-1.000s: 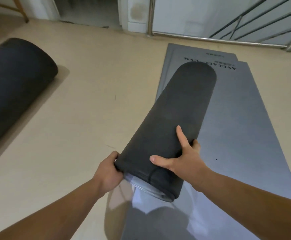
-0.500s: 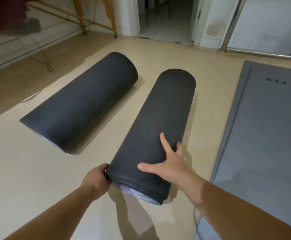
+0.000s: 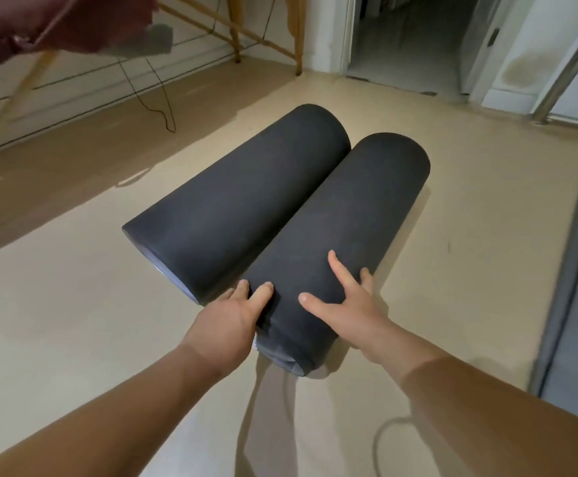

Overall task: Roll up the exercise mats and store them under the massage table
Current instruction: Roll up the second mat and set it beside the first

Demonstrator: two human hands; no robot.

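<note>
A person's two bare hands rest on the near end of a rolled dark exercise mat (image 3: 342,215) lying on the pale floor (image 3: 74,304). The left hand (image 3: 225,321) presses its fingers (image 3: 263,292), held close together, against the roll's left flank. The right hand (image 3: 346,311) lies on top with its thumb and fingers spread wide, the outer ones reaching over the right side. A second rolled mat (image 3: 239,197) lies just to the left, parallel and touching the first along its length. A flat grey mat (image 3: 576,304) lies on the floor at the right edge. The massage table (image 3: 57,25), with a dark red cover and wooden legs (image 3: 296,32), stands at the upper left.
</note>
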